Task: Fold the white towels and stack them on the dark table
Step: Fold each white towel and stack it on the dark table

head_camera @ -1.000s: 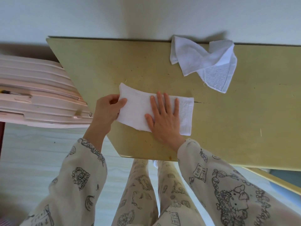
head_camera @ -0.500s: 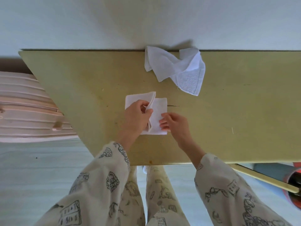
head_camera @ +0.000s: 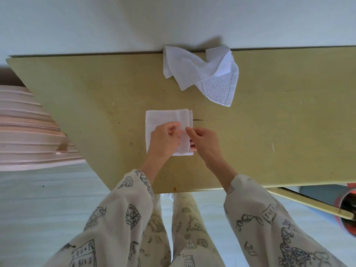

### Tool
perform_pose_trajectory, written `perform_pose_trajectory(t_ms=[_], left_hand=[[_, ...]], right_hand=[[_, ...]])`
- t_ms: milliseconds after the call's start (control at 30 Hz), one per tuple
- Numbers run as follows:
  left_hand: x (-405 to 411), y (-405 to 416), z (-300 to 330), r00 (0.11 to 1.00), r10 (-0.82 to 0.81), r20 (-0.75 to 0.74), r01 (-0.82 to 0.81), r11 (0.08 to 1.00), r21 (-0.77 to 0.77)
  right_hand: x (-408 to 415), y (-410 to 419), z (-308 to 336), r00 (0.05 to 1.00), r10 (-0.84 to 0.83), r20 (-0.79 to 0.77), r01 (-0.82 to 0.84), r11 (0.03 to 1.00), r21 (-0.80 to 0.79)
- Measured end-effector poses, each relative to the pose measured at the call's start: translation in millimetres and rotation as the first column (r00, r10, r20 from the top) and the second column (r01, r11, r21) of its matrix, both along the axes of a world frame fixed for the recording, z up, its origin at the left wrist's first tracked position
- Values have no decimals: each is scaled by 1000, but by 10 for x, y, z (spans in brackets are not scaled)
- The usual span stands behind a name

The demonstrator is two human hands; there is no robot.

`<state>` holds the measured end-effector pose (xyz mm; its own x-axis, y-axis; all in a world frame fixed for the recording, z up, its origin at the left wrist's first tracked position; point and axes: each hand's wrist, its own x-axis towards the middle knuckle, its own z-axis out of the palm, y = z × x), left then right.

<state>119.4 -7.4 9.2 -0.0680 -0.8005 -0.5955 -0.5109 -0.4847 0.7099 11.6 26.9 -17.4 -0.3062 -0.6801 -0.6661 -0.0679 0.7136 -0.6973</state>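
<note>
Both hands, left (head_camera: pixel 164 139) and right (head_camera: pixel 204 140), pinch the folded towel (head_camera: pixel 161 118), hiding its near half

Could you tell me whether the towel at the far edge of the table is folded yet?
Not folded: the far towel lies crumpled, corners splayed unevenly, untouched by either hand.

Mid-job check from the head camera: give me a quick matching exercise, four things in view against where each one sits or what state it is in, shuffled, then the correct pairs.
Things
1. folded towel
2. crumpled towel
3. pink ribbed case
4. left hand

Places or states
A. beside the table, off its left end
B. loose heap at the far edge, by the wall
C. lies flat as a square under both hands
D. rests on the folded cloth, facing the right hand

Pairs: 1-C, 2-B, 3-A, 4-D
</note>
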Motion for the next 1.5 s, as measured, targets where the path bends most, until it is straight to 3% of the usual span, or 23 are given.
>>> perform_pose_trajectory(t_ms=[133, 433, 600, 967, 1167, 1267, 1367, 1433, 1500], left_hand=[[249, 83, 48, 990, 5, 140, 18, 987, -161], [414, 143, 19, 977, -79, 199, 121, 971, -209], [422, 106, -39, 976, -96, 195, 132, 974, -185], [398, 42, -108, 917, -305, 257, 340, 935, -101], [387, 79, -139, 864, -380, 330, 430, 898, -90], [375, 117, -159, 826, -410, 386, 482, 869, -109], [353, 144, -171, 803, -427, 416, 512, 852, -114], [376, 162, -188, 845, -399, 357, 469, 873, -136], [432, 209, -190, 913, -308, 266, 371, 899, -232]], right_hand=[[2, -29, 8, 999, 7, -45, -6, 1000, 27], [-7, -46, 73, 998, 1, -61, 2, 999, 34], [-17, -35, 71, 998, 13, -69, -10, 999, 46], [-44, -68, 86, 999, 1, -51, 3, 997, 75], [-104, -12, 119, 983, 131, -130, -127, 991, 38], [-53, 59, 149, 860, 258, -439, -294, 956, -13], [81, 136, 54, 561, 295, -774, -579, 807, -112], [134, 152, -98, 406, 354, -842, -703, 710, -40], [138, 163, -248, 347, 426, -836, -746, 666, 30]])
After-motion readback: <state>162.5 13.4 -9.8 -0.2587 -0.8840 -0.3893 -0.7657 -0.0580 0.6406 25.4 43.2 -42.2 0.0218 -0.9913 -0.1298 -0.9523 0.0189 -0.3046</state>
